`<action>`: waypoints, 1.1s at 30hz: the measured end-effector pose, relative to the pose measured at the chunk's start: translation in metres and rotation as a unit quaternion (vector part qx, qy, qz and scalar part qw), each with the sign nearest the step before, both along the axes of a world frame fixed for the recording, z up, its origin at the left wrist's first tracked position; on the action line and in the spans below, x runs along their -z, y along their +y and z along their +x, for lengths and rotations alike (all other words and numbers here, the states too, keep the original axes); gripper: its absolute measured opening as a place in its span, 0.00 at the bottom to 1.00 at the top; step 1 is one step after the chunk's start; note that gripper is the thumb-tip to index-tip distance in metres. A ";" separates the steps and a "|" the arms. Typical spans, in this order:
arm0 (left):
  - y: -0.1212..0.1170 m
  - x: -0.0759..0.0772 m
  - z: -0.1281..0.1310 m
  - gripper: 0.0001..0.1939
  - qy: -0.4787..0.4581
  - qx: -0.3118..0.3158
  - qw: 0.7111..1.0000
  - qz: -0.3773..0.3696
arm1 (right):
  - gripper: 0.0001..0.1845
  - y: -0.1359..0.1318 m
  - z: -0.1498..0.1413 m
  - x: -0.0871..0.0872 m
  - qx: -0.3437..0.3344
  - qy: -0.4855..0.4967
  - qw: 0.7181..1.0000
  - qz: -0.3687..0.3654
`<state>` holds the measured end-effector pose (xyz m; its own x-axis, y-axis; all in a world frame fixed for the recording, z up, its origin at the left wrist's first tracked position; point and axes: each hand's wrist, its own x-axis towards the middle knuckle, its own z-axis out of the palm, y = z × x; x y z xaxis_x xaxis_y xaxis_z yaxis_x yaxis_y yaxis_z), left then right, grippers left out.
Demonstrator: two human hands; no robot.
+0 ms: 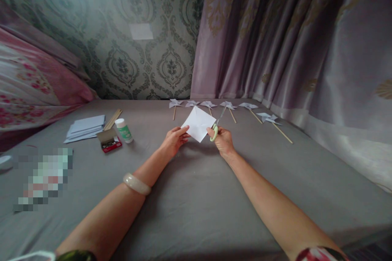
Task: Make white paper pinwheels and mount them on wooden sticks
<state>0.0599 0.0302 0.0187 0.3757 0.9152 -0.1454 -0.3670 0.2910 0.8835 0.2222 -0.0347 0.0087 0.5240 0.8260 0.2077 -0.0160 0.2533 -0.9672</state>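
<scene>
A square sheet of white paper (199, 124) is held up cornerwise between my two hands, with faint crease lines on it. My left hand (176, 140) pinches its left corner. At the right corner, my right hand (222, 139) grips the paper with the thumb and also holds a pair of scissors (215, 130) with pale green handles. The scissor blades point up and away, beside the paper's right edge. Behind the sheet, several white paper pinwheels (268, 118) on wooden sticks lie in a row; the sheet partly covers some of them.
On the left lie a stack of white paper (87, 125), wooden sticks (113, 119), an open red box (109, 142) of small metal pieces and a white-and-green bottle (124, 131). A blurred-out item (45, 179) is nearer. Grey cloth (196, 204) covers the surface; curtains (275, 40) hang at right.
</scene>
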 end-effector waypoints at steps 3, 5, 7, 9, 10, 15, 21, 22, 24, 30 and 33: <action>-0.005 -0.002 0.003 0.12 -0.001 0.009 1.000 -0.027 | 0.23 -0.001 -0.001 -0.003 0.020 -0.010 1.000 -0.004; -0.009 -0.002 0.006 0.11 0.003 0.019 0.999 -0.034 | 0.23 -0.001 -0.001 -0.004 0.025 -0.013 1.000 0.001; -0.013 -0.002 0.010 0.11 0.005 0.028 0.999 -0.033 | 0.23 -0.002 -0.002 -0.004 0.021 -0.011 1.000 0.012; -0.016 -0.001 0.013 0.11 0.006 0.035 0.999 -0.029 | 0.22 -0.001 -0.003 -0.003 0.015 -0.010 1.000 0.024; -0.018 -0.001 0.014 0.11 0.005 0.038 0.999 -0.026 | 0.21 -0.001 -0.003 -0.002 0.014 -0.011 0.999 0.028; -0.021 -0.002 0.015 0.14 0.001 0.023 1.000 -0.016 | 0.21 -0.001 -0.005 -0.002 0.014 -0.009 0.999 0.032; -0.011 -0.004 0.007 0.18 -0.033 -0.039 0.999 0.000 | 0.28 -0.005 -0.003 -0.002 -0.040 -0.113 0.988 -0.094; -0.009 -0.004 0.005 0.18 -0.040 -0.050 0.998 0.001 | 0.29 -0.006 -0.003 -0.003 -0.061 -0.137 0.981 -0.120; -0.005 -0.006 0.002 0.19 -0.053 -0.067 0.996 0.000 | 0.32 -0.009 -0.005 -0.004 -0.102 -0.180 0.965 -0.159; 0.000 -0.011 -0.001 0.18 -0.076 -0.094 0.993 0.001 | 0.30 -0.015 -0.014 -0.002 -0.175 -0.242 0.935 -0.193; -0.001 -0.011 0.002 0.18 -0.085 -0.090 0.992 0.003 | 0.30 -0.015 -0.016 0.001 -0.206 -0.257 0.924 -0.194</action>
<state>0.0616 0.0288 0.0296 0.2241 0.9706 -0.0878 -0.5560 0.2013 0.8064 0.2060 -0.0498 0.0072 0.0620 0.9980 -0.0114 0.4537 -0.0383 -0.8903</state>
